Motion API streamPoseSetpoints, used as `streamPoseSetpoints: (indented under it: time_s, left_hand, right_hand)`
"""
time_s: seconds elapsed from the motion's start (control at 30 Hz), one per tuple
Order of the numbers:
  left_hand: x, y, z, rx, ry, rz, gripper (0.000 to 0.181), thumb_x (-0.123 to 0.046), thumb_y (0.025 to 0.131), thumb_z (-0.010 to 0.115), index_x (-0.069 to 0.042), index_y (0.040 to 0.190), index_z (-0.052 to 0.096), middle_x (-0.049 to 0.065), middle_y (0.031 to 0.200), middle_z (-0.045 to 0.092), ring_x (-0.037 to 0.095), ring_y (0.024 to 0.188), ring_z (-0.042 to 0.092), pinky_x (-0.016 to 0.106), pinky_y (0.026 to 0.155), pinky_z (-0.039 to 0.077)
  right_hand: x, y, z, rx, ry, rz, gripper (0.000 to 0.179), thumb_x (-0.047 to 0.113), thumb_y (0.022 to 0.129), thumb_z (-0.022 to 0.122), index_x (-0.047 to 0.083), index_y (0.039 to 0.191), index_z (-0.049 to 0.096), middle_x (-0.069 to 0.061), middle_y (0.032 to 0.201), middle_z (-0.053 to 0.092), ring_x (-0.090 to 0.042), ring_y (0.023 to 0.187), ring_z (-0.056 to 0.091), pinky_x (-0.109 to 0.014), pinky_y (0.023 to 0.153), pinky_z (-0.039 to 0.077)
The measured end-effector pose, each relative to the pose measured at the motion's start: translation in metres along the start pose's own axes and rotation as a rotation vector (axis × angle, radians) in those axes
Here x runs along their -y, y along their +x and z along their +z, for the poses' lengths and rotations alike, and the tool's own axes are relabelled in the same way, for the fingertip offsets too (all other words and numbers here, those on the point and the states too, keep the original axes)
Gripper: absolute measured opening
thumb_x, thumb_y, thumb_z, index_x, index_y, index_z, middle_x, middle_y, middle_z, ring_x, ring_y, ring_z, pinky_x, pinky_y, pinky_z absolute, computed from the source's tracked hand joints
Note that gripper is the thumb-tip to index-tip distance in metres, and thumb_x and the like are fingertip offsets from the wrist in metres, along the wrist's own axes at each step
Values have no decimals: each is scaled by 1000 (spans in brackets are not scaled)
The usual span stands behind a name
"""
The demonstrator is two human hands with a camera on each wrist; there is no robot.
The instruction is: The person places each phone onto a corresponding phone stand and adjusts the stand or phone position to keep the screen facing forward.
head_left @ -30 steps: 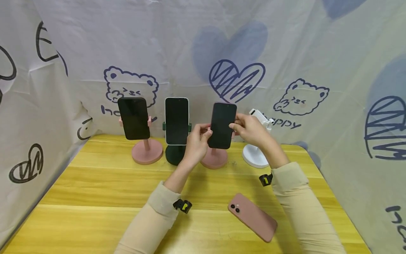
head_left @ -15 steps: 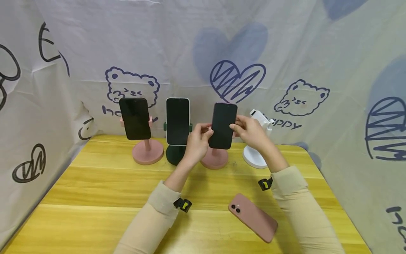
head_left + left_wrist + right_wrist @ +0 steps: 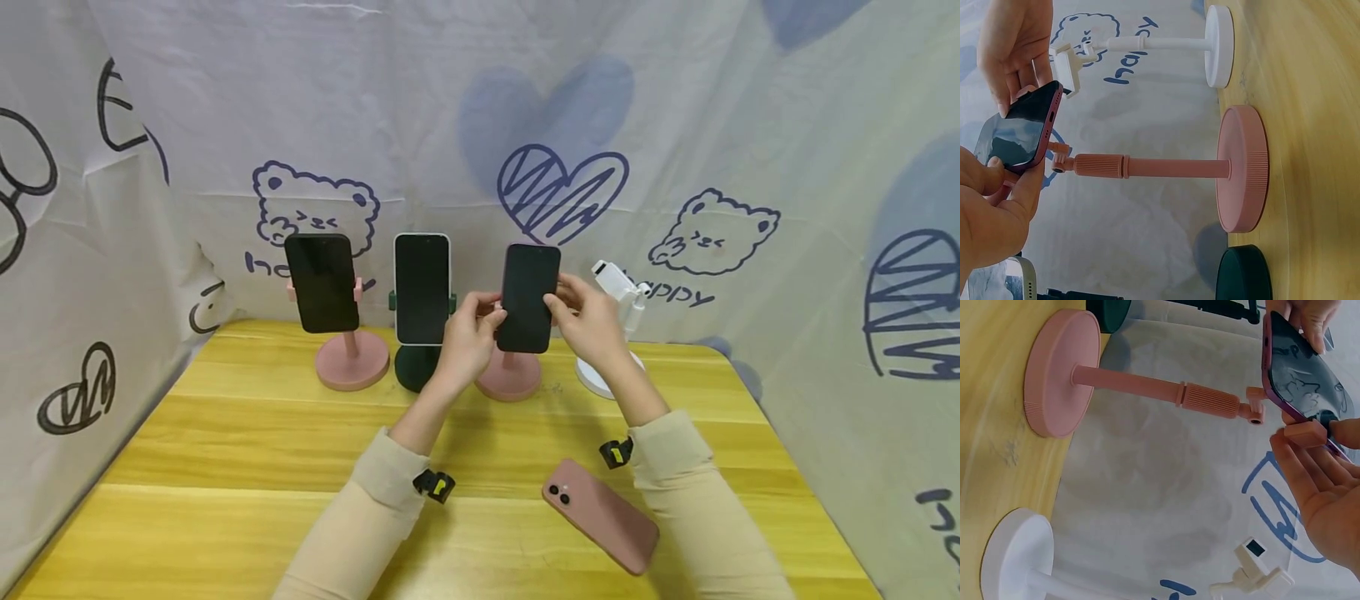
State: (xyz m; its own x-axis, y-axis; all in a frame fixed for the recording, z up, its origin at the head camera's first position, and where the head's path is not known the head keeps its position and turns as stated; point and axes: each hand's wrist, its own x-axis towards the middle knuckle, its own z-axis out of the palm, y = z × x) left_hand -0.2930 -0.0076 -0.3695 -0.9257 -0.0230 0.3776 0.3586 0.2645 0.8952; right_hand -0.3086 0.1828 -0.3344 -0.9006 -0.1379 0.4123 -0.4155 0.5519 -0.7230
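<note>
A phone with a dark screen and a purplish-red frame stands upright on a pink phone stand. My left hand grips the phone's left edge, thumb on the screen side and fingers behind. On the opposite edge my right hand pinches the phone with its thumb at the front. In the right wrist view, a pink clamp jaw sits at the phone's edge beside my right fingers. The stand's ribbed neck reaches to the phone's back in the left wrist view.
Left of my hands, a black phone sits in another pink stand, and a white-edged phone in a dark green stand. A white stand is at right. A pink phone lies face down in front.
My right wrist and forearm have lowered and shifted slightly left, while the hand stays at the phone's right edge. The left hand and the phone hold nearly the same place.
</note>
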Motion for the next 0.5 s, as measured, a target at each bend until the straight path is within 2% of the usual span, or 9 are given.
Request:
streamPoseSetpoints:
  time_s: [0.13, 0.23, 0.4, 0.5]
  left_hand:
    - [0, 0, 0, 3, -1, 1, 29, -11, 106, 60, 1, 132, 62, 18, 118, 68, 28, 99, 67, 33, 78, 57]
    - [0, 0, 0, 4, -7, -7, 29, -11, 107, 60, 1, 133, 62, 17, 118, 68, 27, 99, 67, 34, 78, 57]
    - [1, 1, 1, 3, -19, -15, 29, -11, 107, 60, 0, 133, 62, 17, 117, 68, 27, 98, 67, 34, 79, 57]
    - [2, 1, 1, 2, -22, -16, 29, -11, 106, 60, 0, 133, 62, 17, 117, 67, 26, 97, 67, 34, 80, 57]
  right_hand:
    - [-1, -4, 1, -72, 56, -64, 43, 9, 104, 63, -1, 145, 57, -20, 128, 71, -33, 109, 72, -48, 90, 61]
    - [-3, -8, -1, -144, 62, -143, 42, 5, 103, 62, -1, 144, 57, -17, 131, 70, -33, 115, 70, -49, 91, 60]
    - [-10, -17, -4, -306, 40, -308, 40, -1, 101, 62, -2, 141, 58, -13, 134, 70, -29, 119, 69, -41, 95, 59]
    - [-16, -21, -7, -414, 53, -376, 41, -6, 98, 64, -4, 138, 58, -15, 134, 69, -31, 121, 67, -37, 103, 55]
